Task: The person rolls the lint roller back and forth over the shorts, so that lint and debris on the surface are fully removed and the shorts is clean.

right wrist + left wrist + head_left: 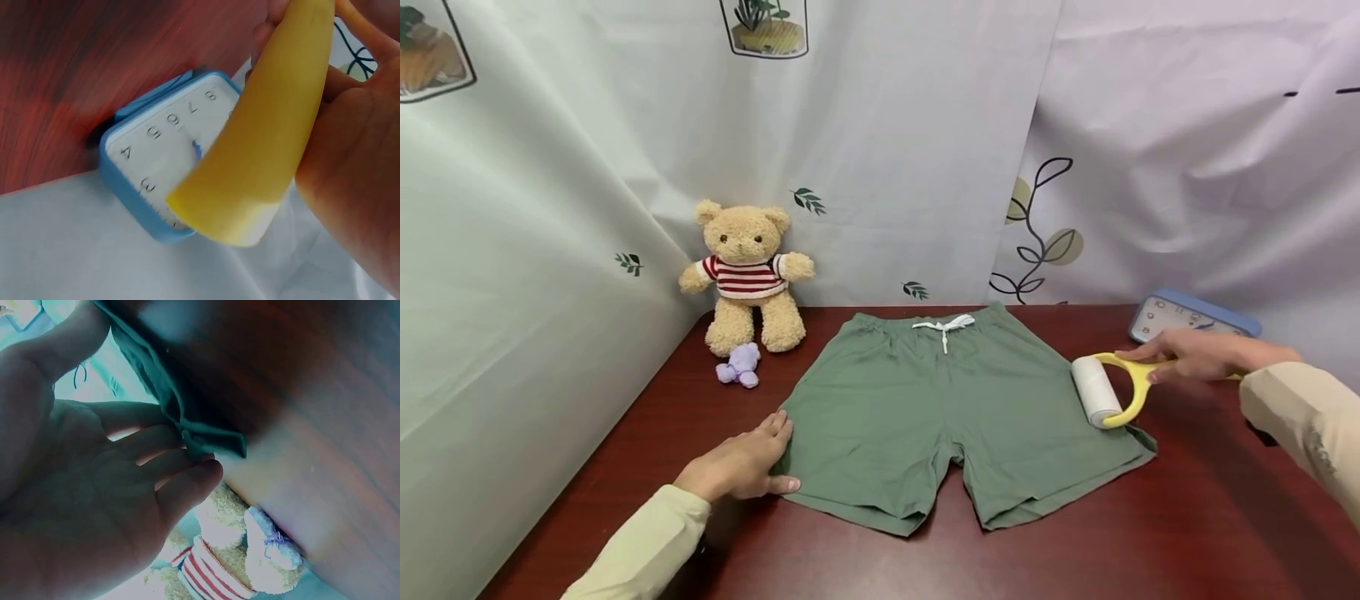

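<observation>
Green shorts with a white drawstring lie spread flat on the table. My left hand rests at the left leg's outer edge, fingers extended on the cloth and thumb by the hem. In the left wrist view, the fingers reach along the folded green edge. My right hand grips the yellow handle of a lint roller. Its white roll lies against the outer side of the right leg, above the hem.
A teddy bear in a striped shirt stands at the back left, with a small purple plush bear before it. Behind my right hand is a blue clock. White printed cloth hangs along the back and left of the dark red table.
</observation>
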Demonstrator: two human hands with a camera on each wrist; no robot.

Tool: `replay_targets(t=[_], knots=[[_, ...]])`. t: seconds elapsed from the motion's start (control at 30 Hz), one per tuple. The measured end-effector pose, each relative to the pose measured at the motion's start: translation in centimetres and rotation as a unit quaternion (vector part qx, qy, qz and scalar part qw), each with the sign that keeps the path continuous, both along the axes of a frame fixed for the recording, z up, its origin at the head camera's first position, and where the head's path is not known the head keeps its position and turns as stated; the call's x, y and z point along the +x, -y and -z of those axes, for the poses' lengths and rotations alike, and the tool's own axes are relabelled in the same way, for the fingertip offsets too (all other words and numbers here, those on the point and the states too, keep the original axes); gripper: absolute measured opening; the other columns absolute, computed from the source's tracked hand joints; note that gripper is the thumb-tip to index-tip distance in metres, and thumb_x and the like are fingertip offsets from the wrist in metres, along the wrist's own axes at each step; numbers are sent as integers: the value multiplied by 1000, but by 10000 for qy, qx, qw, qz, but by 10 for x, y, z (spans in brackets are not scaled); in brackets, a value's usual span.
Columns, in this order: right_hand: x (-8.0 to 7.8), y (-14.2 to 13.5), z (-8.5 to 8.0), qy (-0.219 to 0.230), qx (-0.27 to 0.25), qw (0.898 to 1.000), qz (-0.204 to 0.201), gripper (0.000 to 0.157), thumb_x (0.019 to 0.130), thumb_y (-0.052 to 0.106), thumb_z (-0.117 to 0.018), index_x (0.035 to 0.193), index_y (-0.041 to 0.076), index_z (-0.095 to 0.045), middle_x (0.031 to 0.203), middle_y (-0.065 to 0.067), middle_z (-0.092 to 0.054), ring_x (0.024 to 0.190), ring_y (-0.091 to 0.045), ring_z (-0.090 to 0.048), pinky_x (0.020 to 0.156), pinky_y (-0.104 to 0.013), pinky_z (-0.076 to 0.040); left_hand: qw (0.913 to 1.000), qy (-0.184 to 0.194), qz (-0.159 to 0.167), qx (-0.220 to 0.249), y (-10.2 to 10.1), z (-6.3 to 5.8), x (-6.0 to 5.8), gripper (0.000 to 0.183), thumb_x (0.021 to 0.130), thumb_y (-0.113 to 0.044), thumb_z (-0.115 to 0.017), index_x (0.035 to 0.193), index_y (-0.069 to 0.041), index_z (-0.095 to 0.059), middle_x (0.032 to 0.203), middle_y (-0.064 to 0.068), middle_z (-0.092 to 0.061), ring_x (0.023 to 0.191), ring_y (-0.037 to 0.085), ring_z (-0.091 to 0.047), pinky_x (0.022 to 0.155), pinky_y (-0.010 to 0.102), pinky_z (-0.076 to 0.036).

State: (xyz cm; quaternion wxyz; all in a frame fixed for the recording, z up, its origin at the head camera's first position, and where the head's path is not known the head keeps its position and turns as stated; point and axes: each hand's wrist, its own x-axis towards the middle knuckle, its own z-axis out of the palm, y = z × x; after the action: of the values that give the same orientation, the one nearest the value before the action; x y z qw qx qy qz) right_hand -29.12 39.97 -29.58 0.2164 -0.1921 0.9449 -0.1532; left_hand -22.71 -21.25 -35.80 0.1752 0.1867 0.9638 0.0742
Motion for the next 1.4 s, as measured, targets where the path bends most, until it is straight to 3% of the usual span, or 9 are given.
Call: replay_targets(t=[0.2,0.27,0.3,0.43,0.5,0.67,1.0,1.2,1.4], knots=[[2,24,-14,-317,80,9995,5,54,95,10,-66,146,0,-51,65,-1,-52,48,-3,-30,51,-20,-37,9932,-1064,464,-54,7,-1,16,68,86,-38,-79,134,6,-59,148,27,-51,134,45,-53,99,60,-50],[3,38,-18,-507,37,9987,-70,52,95,9,-65,145,0,-52,82,-8,-67,49,-4,-31,51,-21,-38,9907,-1173,688,67,12,-1,25,59,88,-36,-77,129,2,-63,142,24,-58,124,43,-62,91,57,-55],[2,46,-20,-635,38,9979,-145,51,96,9,-65,145,1,-52,82,-7,-67,51,-4,-35,52,-21,-39,9909,-1088,775,163,15,-1,29,56,89,-36,-76,129,1,-64,140,24,-59,121,42,-64,89,56,-56],[0,91,-26,-1374,-24,9887,-593,49,96,13,-66,144,8,-56,132,-15,-67,82,-11,-58,66,-25,-46,9930,-500,905,574,25,0,40,56,92,-40,-71,131,0,-64,144,26,-55,128,43,-60,96,57,-53],[-1,116,-25,-1645,-88,9832,-789,49,96,13,-67,143,9,-57,126,-13,-70,92,-16,-60,71,-27,-46,9944,-188,808,653,27,0,42,60,93,-42,-69,135,0,-61,149,27,-50,135,44,-53,103,59,-48],[-4,191,-11,-1690,-515,9783,-1079,50,98,11,-63,146,4,-52,112,-11,-70,80,-15,-60,71,-28,-49,9965,23,585,603,25,2,43,64,93,-39,-71,140,0,-55,153,28,-44,143,44,-44,109,62,-41],[-4,336,20,-1280,-864,9791,-1325,49,103,13,-56,151,8,-47,118,-10,-69,72,-10,-51,67,-23,-45,9901,-498,1210,505,29,8,37,58,92,-30,-74,137,2,-58,145,33,-51,136,46,-52,104,61,-46],[-3,376,31,-1105,-724,9797,-1509,47,105,13,-52,151,12,-47,129,-11,-66,64,-12,-46,62,-23,-40,9899,-392,1217,621,32,6,33,53,93,-30,-71,136,0,-61,143,33,-53,134,46,-54,103,61,-47],[0,377,39,-1115,-819,9779,-1566,46,104,15,-55,150,11,-49,141,-11,-62,56,-10,-42,59,-22,-38,9899,-250,1157,781,34,4,32,51,97,-31,-67,137,-1,-61,143,32,-53,134,45,-53,102,61,-46]])
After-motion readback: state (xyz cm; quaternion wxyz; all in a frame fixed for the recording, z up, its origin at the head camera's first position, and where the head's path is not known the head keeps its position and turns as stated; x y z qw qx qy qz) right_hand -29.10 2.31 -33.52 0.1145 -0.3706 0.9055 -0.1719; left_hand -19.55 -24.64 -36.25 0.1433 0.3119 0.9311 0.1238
